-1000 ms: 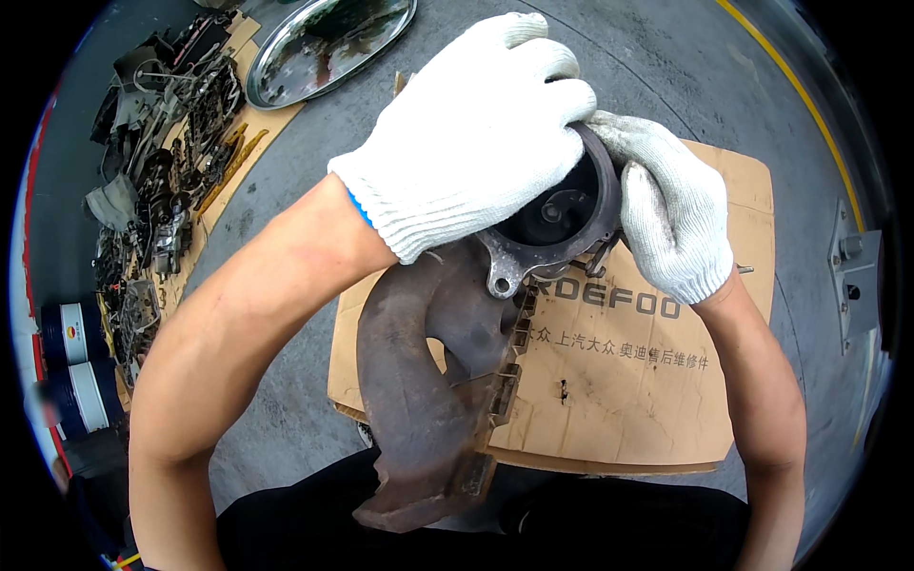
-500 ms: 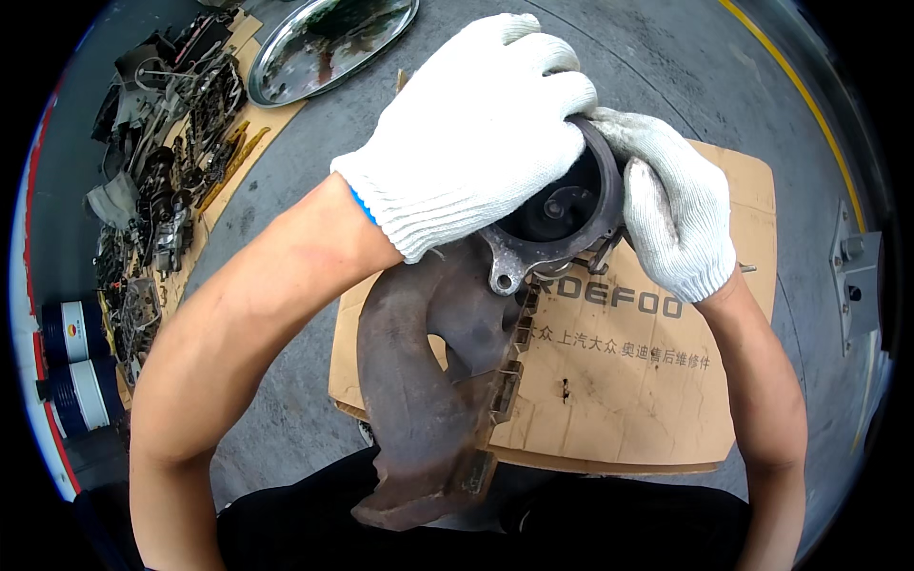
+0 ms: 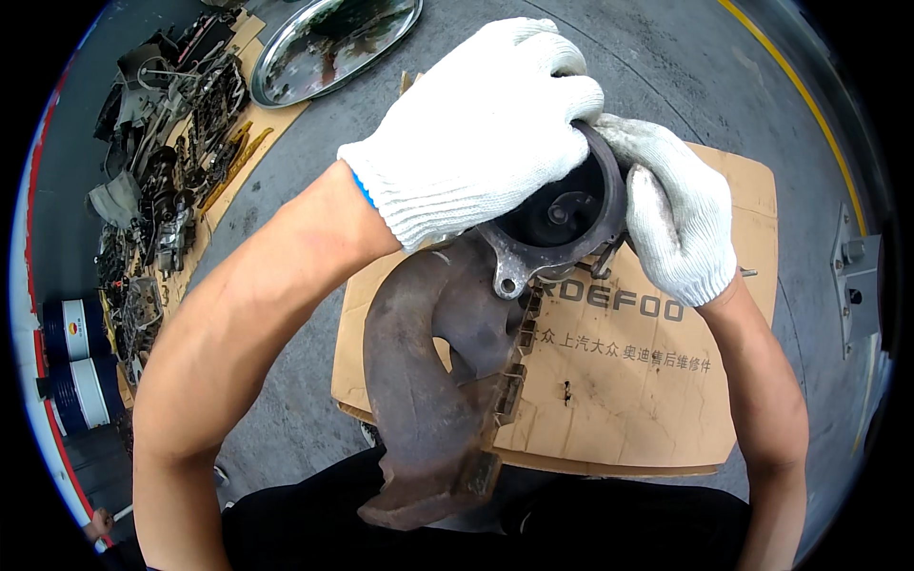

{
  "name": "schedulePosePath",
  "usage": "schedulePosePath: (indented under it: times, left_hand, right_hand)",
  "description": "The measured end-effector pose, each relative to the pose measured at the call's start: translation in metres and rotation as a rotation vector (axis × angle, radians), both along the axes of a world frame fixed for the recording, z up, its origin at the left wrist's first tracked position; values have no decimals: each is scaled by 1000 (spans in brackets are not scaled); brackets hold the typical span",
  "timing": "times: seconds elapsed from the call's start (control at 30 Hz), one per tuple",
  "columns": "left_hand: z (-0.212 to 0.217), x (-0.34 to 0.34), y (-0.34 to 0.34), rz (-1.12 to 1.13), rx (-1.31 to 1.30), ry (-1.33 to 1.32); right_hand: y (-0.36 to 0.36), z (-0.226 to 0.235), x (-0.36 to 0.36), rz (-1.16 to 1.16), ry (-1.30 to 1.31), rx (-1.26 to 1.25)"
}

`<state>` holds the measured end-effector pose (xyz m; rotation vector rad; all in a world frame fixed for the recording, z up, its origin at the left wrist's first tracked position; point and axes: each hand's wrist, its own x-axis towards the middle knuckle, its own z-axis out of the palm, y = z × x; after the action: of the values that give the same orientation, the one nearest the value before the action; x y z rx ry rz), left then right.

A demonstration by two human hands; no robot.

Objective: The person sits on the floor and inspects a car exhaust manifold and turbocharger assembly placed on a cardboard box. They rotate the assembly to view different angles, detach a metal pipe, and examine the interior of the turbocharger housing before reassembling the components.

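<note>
A dark, rusty turbocharger [image 3: 526, 257] with a round open mouth stands over a cardboard box; a wheel-like part with a central nut shows inside. Its curved exhaust manifold [image 3: 405, 333] reaches down toward my legs. My left hand [image 3: 486, 128], in a white knitted glove, lies across the upper left of the mouth with its fingers curled at the rim. At the rim's upper right, my gloved right hand [image 3: 676, 205] is closed on the housing, its fingertips smudged grey. Both hands hide part of the rim, so anything small between the fingers cannot be seen.
Under the turbocharger is the printed cardboard box [image 3: 619, 419]. Greasy engine parts [image 3: 171, 190] lie on cardboard at the left, near a shiny oval tray [image 3: 333, 57] and blue-and-white drums [image 3: 81, 390]. A metal bracket [image 3: 857, 285] stands at the right. Another person's hand [image 3: 98, 523] shows at lower left.
The turbocharger and my left hand have shifted slightly right and down in view. My grip looks the same. Another person's hand with a thin rod has appeared at the lower left.
</note>
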<state>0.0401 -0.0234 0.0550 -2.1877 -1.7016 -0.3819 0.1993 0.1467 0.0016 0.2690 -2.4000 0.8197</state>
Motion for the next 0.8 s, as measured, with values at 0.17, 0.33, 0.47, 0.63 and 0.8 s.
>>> schedulePosePath:
  times: [0.17,0.33,0.47,0.63,0.8]
  left_hand:
    - [2,1,-2,9,-11,-2]
    - [4,3,-2,31,-19,-7]
    - [1,3,-1,28,-13,5]
    - [0,1,-1,6,-10,2]
    - [0,0,0,-5,-6,0]
  right_hand:
    - [-1,1,-2,1,2,2]
    - [-2,1,2,-15,-9,-14]
    - [-4,1,3,-8,-15,-22]
    - [-2,0,3,-1,-10,-13]
    - [-1,2,2,6,-19,2]
